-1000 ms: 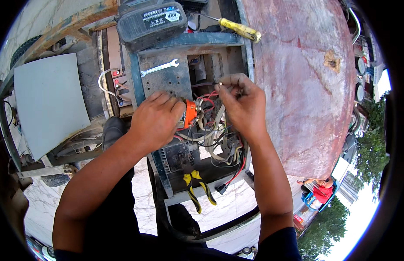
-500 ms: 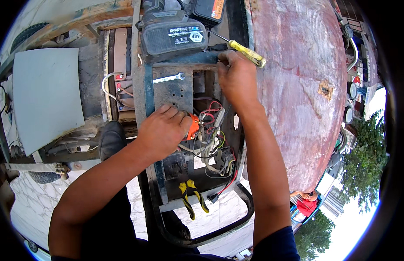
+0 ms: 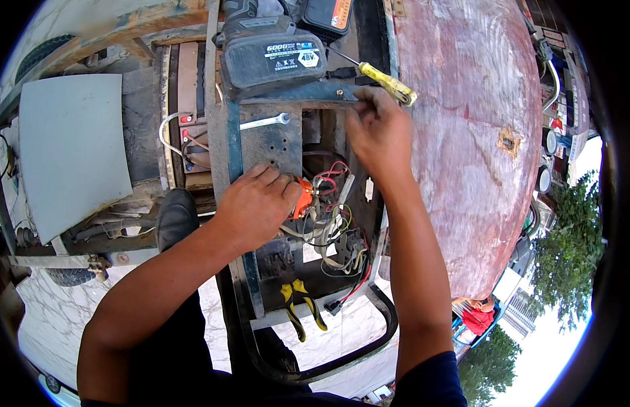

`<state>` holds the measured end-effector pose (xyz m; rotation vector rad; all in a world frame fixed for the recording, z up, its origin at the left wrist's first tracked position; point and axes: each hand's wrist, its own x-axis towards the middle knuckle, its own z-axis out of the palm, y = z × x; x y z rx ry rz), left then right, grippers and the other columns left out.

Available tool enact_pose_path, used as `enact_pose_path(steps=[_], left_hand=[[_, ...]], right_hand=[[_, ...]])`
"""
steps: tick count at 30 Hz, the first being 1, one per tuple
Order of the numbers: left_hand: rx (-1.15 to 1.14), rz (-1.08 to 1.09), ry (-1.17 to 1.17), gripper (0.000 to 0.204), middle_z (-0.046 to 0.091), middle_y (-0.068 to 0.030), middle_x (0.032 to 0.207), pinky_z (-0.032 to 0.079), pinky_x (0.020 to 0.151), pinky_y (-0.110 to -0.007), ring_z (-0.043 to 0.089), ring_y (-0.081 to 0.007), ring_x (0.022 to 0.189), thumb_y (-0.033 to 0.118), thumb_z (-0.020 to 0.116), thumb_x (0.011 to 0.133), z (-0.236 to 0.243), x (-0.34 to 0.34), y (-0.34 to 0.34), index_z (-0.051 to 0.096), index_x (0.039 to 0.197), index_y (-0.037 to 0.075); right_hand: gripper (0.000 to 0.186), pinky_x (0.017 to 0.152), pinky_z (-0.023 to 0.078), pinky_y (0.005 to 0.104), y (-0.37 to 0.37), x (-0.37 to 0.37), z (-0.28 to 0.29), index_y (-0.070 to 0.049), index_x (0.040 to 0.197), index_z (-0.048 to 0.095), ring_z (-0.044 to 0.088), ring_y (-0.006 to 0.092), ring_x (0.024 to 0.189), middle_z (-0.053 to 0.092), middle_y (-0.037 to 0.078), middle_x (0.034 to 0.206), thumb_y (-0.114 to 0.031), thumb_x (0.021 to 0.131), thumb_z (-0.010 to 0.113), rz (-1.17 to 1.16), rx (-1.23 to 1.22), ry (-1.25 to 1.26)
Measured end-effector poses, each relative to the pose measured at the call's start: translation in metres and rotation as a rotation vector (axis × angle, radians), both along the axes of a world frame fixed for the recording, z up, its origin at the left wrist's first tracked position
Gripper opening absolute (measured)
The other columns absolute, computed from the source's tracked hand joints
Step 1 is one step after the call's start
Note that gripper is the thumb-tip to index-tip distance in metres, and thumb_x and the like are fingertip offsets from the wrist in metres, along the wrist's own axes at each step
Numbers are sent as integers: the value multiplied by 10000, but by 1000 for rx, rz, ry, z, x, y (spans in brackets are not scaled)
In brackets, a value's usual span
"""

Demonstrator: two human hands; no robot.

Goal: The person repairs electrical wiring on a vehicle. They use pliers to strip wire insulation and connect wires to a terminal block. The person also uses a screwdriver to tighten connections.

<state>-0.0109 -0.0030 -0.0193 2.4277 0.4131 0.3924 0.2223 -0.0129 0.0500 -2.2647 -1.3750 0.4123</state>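
Note:
My left hand [image 3: 257, 203] is closed on an orange plastic electrical part [image 3: 303, 198], covering much of it. Loose red, white and black wires [image 3: 332, 210] hang beside that part. My right hand [image 3: 385, 132] is over the far right corner of the metal frame, its fingers bent and thumb apart from them; I see nothing held. Just left of its fingertips, a small brass-coloured fastener [image 3: 340, 92] sits on the blue frame bar [image 3: 294, 92]. A yellow-handled screwdriver [image 3: 389, 85] lies right behind these fingers. An open-end wrench [image 3: 264, 121] rests on the perforated metal plate [image 3: 277, 146].
A cordless tool's battery pack [image 3: 274, 62] stands at the far side of the frame. Yellow-and-black pliers [image 3: 302, 308] lie on the near crossbar. A worn reddish panel [image 3: 464, 149] borders the right, and a grey sheet [image 3: 74, 152] the left. Battery terminals [image 3: 187, 127] are exposed left of the frame.
My right hand has shifted to the right and slightly nearer, its fingers loosening. The brass-coloured fastener on the bar now shows. My left hand stays on the orange part.

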Motion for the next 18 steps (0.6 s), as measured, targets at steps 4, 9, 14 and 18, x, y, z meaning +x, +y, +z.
enact_pose_path(steps=[4, 9, 14, 18], left_hand=[[3, 1, -8, 293, 684, -129, 965, 509, 956, -440, 658, -334, 982, 94, 745, 695, 0, -1, 1, 606, 946, 39], [-29, -11, 45, 338, 689, -120, 1001, 504, 974, -455, 654, -340, 1008, 103, 785, 691, 2, -1, 2, 613, 978, 55], [-14, -33, 93, 431, 699, -133, 1058, 501, 1016, -471, 656, -350, 1073, 133, 840, 670, 3, -2, 3, 622, 1034, 58], [-51, -27, 100, 446, 702, -148, 1110, 497, 1038, -492, 648, -370, 1116, 132, 846, 666, 2, -1, 2, 637, 1054, 58]], right_hand=[[237, 746, 471, 242, -52, -17, 25, 6, 1120, 669, 551, 85, 807, 649, 35, 929, 7, 902, 577, -145, -29, 342], [233, 770, 473, 250, -114, -29, 41, 11, 1096, 610, 536, 89, 838, 648, 61, 949, 98, 932, 470, -227, -108, 547], [289, 796, 507, 311, -152, -33, 46, 33, 1208, 545, 605, 153, 864, 669, 127, 989, 98, 951, 431, -270, -173, 630], [328, 768, 541, 383, -171, -35, 58, 30, 1274, 496, 676, 270, 850, 684, 180, 973, 72, 949, 482, -146, -254, 329]])
